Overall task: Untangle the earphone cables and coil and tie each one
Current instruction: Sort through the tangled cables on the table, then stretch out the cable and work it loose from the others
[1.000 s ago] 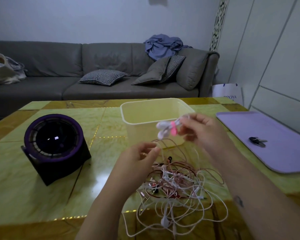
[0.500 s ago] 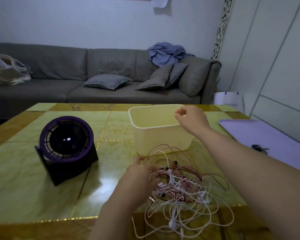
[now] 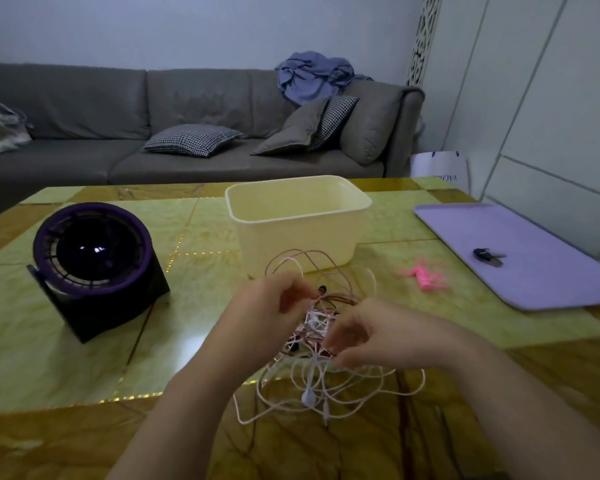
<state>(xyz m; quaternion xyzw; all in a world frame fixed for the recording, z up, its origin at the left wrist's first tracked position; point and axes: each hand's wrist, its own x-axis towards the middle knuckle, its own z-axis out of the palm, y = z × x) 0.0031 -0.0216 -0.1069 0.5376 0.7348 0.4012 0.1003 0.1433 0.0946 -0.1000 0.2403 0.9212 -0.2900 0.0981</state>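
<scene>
The green marbled coffee table [image 3: 84,358] stands before a grey sofa [image 3: 118,116]. A second ago my right hand [image 3: 368,334] held a coiled, pink-tied earphone and reached over the cream bin [image 3: 298,216]. Now it is back on the tangle of earphone cables [image 3: 326,382], pinching a white strand at the near side. My left hand [image 3: 267,306] pinches a strand at the far side. So one set looks finished, and most remain knotted.

The pink ties [image 3: 425,277] lie well to the right, beside the lilac tray [image 3: 551,271] holding keys [image 3: 487,257]. The purple fan [image 3: 94,258] stands apart on the left. The red and white loops cross thickly, which is the real obstacle.
</scene>
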